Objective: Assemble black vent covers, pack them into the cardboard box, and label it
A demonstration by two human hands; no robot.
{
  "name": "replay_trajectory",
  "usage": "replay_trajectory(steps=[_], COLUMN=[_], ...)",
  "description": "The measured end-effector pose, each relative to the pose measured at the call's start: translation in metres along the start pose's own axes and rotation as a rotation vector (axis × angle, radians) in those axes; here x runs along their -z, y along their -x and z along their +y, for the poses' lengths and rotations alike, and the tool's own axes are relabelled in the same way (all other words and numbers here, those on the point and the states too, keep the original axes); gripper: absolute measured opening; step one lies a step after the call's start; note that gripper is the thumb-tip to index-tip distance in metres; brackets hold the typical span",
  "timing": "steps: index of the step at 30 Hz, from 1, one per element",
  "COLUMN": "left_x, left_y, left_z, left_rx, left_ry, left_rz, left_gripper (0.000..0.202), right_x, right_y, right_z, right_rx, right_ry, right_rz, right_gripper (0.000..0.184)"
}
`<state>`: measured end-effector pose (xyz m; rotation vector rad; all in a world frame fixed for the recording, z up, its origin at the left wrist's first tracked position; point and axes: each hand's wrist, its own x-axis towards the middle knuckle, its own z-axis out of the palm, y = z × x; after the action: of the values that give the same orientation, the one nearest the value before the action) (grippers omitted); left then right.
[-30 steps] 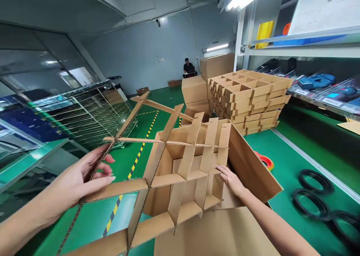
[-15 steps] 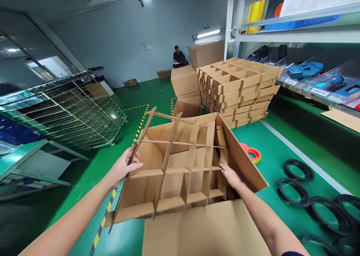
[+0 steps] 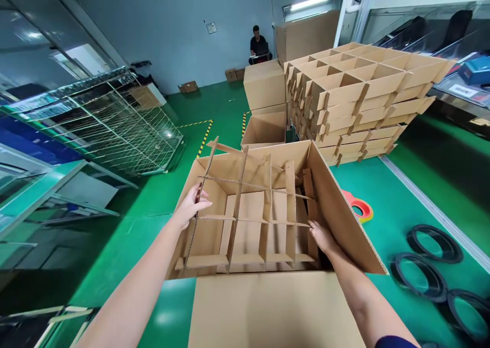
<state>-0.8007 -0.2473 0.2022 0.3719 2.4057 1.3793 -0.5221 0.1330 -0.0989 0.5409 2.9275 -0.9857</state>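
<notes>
A cardboard divider grid (image 3: pixel 237 218) sits tilted within the mouth of an open cardboard box (image 3: pixel 337 200), its left side higher than its right. My left hand (image 3: pixel 191 205) grips the grid's left outer strip, thumb on the inner side. At the right end, my right hand (image 3: pixel 320 237) is down inside the box, its fingers closed on the grid's edge near a strip crossing. The near flap of the box (image 3: pixel 264 307) hangs toward me. Parts of the right fingers are hidden by cardboard.
Stacked divider grids (image 3: pixel 356 93) stand beyond the box at right. Another open box (image 3: pixel 264 128) is behind it. Black rings (image 3: pixel 419 276) and a red-yellow tape roll (image 3: pixel 360 207) lie to the right. A wire cart (image 3: pixel 130 123) stands at left; a person (image 3: pixel 260 46) sits far back.
The grid's left side has come down and inward, so it now lies more within the box walls. Both hands keep their hold. The camera view has shifted.
</notes>
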Motion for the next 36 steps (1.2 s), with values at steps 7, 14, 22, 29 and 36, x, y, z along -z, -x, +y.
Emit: replay_trajectory(steps=[7, 14, 22, 29, 36], left_x=[-0.006, -0.059, -0.108, -0.108, -0.123], left_y=[0.001, -0.033, -0.043, 0.009, 0.034], left_z=[-0.079, -0.174, -0.219, -0.241, -0.274], left_rx=[0.171, 0.192, 0.105, 0.215, 0.224], left_ry=[-0.198, -0.36, -0.534, -0.61, -0.534], left_rz=[0.009, 0.159, 0.216, 0.267, 0.19], left_gripper=[0.062, 0.059, 0.046, 0.067, 0.068], right_x=[-0.007, -0.03, -0.057, -0.048, -0.06], right_y=[-0.004, -0.005, -0.008, -0.008, 0.007], right_z=[0.01, 0.018, 0.01, -0.019, -0.113], right_rx=[0.021, -0.012, -0.009, 0.055, 0.678], right_ry=[0.023, 0.02, 0.126, 0.106, 0.134], right_rz=[0.011, 0.073, 0.175, 0.288, -0.162], right_gripper=[0.043, 0.05, 0.037, 0.031, 0.055])
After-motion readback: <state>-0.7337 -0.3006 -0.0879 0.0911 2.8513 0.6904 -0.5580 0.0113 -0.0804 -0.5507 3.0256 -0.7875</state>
